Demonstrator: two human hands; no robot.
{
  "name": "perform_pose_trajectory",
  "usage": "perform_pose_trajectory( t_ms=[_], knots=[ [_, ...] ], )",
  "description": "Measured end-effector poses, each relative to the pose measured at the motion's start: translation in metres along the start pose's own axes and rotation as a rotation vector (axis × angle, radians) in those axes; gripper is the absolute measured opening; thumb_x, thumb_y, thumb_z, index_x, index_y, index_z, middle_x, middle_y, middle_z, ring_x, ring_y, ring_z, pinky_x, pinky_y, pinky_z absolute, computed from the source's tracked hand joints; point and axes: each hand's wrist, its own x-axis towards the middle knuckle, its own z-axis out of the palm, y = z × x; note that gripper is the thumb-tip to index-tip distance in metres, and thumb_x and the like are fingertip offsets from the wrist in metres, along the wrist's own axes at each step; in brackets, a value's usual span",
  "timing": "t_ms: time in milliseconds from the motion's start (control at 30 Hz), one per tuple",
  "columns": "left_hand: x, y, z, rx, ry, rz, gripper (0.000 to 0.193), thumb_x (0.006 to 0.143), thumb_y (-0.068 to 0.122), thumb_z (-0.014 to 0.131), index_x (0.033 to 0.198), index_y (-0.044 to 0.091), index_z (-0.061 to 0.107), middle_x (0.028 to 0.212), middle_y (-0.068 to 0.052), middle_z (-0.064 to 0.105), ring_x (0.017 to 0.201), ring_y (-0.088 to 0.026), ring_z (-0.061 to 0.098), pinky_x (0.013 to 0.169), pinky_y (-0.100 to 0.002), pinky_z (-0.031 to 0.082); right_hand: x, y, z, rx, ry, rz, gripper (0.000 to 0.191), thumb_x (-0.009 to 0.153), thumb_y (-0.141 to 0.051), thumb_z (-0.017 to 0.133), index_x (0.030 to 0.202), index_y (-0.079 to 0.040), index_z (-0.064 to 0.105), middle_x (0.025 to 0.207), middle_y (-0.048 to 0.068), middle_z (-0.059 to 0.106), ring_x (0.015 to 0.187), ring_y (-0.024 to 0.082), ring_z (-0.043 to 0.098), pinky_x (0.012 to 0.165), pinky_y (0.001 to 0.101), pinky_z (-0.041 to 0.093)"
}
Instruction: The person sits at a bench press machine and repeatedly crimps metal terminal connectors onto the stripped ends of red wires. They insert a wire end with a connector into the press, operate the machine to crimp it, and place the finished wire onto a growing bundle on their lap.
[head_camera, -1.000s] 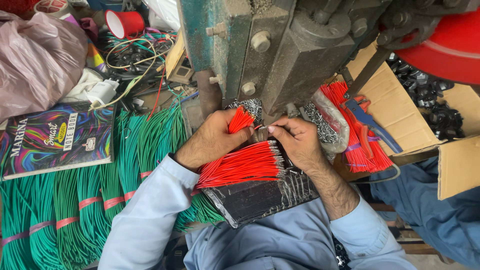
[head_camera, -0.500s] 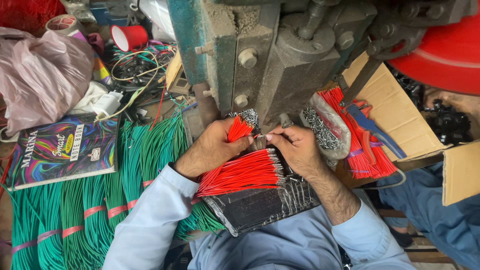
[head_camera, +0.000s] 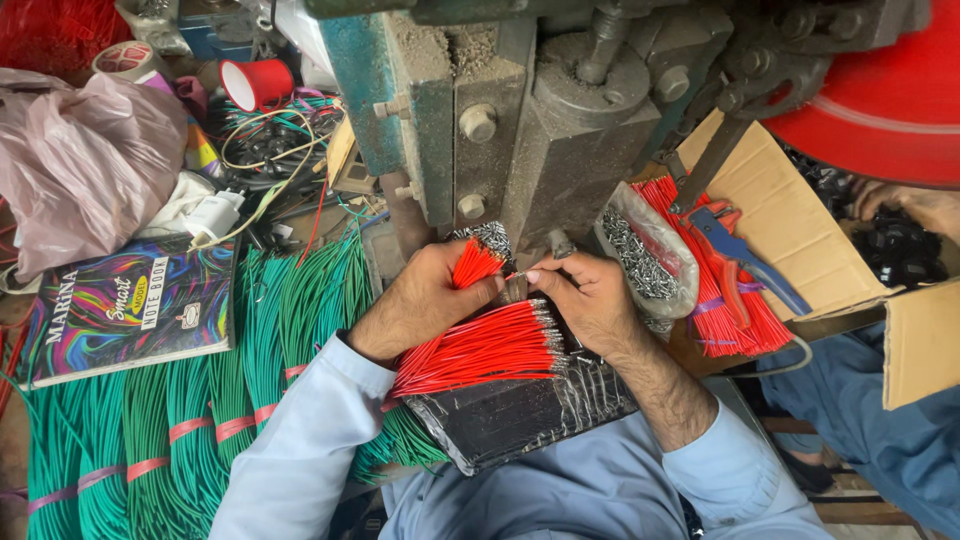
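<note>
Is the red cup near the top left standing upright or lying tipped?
Tipped. The red cup lies on its side, its white inside facing the camera, beside tangled wires.

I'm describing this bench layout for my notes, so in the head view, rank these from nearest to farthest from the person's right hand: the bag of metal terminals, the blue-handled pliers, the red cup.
From the right hand:
1. Bag of metal terminals, just right of the hand.
2. Blue-handled pliers, farther right, lying on red wires by the cardboard box.
3. Red cup, far upper left, beyond the machine.
</note>
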Motion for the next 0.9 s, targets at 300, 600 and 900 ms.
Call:
perform_pose_trajectory(
  t_ms=[300, 600, 900],
  knots=[
    [-0.002, 0.003, 0.001, -0.037, -0.002, 0.002, 0.014, 0.091, 0.012, 0.07, 0.099, 0.0, 0.067, 0.078, -0.004, 0.069, 0.074, -0.01, 0.063, 0.071, -0.031, 0.056, -0.002, -0.007, -0.005, 0.01, -0.041, 0.011, 0.011, 0.097, -0.009, 0.071, 0.103, -0.001, 0.075, 0.09, 0.005, 0.078, 0.085, 0.009, 0.072, 0.076, 0.024, 0.059],
    [-0.009, 0.007, 0.003, -0.048, -0.009, -0.008, 0.015, 0.093, 0.013, 0.071, 0.099, 0.001, 0.066, 0.078, -0.003, 0.067, 0.075, -0.009, 0.061, 0.071, -0.03, 0.055, -0.007, -0.012, -0.001, 0.014, -0.019, 0.032, 0.012, 0.095, -0.007, 0.073, 0.104, 0.0, 0.075, 0.093, 0.006, 0.078, 0.086, 0.01, 0.073, 0.076, 0.0241, 0.059],
    [-0.014, 0.002, -0.008, -0.087, -0.098, 0.016, 0.019, 0.093, 0.018, 0.074, 0.098, 0.001, 0.067, 0.079, -0.001, 0.066, 0.078, -0.007, 0.059, 0.072, -0.029, 0.055, -0.024, -0.033, -0.035, 0.022, -0.107, 0.143, 0.015, 0.094, -0.006, 0.068, 0.107, -0.001, 0.075, 0.099, 0.007, 0.077, 0.09, 0.012, 0.072, 0.078, 0.0257, 0.059]
  ],
)
